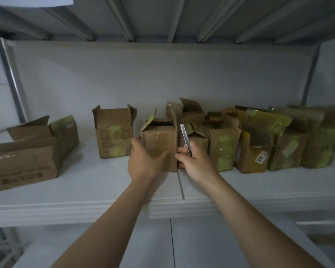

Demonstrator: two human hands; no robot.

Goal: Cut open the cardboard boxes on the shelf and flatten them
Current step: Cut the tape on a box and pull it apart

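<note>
Your left grip [145,159] clasps the small cardboard box [159,144], your right grip [193,163] beside it holds the utility knife [185,139]; the box looks light and crushable, so hold its corners.

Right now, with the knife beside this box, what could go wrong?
1. The left hand grips the small brown cardboard box with its thumb close to the silver utility knife held by the right hand; a slip could nick it.
2. The box stands on a smooth white shelf and might slide under cutting pressure.
3. A crumpled brown box sits tight beside the knife, so the blade could snag it.
</note>
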